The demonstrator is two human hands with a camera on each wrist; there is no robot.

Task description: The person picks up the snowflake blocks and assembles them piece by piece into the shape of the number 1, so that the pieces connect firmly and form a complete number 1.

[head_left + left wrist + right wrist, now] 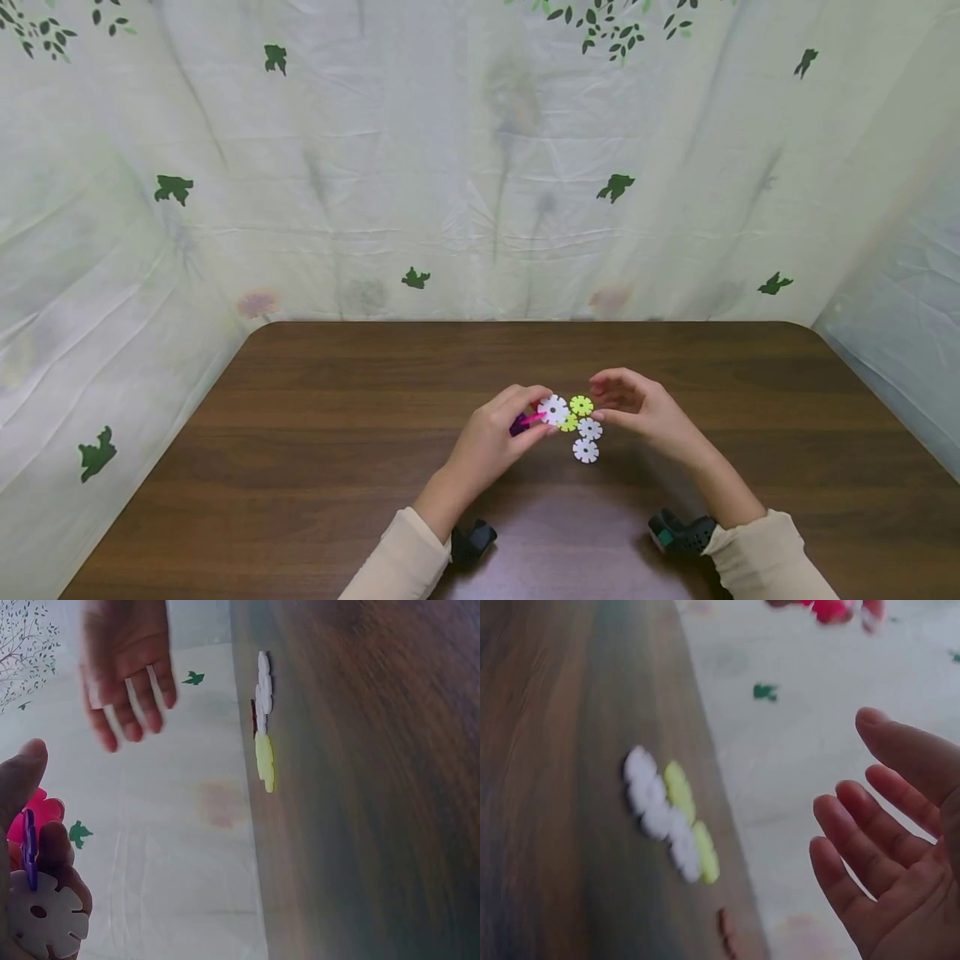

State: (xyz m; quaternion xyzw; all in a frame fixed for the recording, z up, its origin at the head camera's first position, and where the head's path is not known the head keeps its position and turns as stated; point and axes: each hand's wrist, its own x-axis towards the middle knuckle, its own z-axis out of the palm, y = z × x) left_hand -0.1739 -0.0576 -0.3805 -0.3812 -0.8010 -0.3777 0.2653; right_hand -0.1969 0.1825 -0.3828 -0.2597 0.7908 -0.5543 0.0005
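Observation:
My left hand [495, 429] grips a small cluster of notched plastic discs above the table: a white disc [46, 915], a purple disc [30, 851] set edge-on into it, and a pink disc [39, 814] behind, by the fingers. The right hand [637, 408] hovers to the right with fingers loosely bent and nothing in it; its palm [907, 915] faces inward. Between and below the hands lie loose notched discs, among them a yellow-green disc [581, 406], a white disc [589, 428] and another white disc [586, 451]. Part of a second yellow-green disc is hidden behind the held white one.
The brown wooden table [337, 467] carries the loose discs, with a reddish-brown disc [726, 934] beyond the others in the right wrist view. A pale leaf-printed curtain [450, 167] hangs behind the far edge and along the sides. Black wrist cameras are strapped on both wrists.

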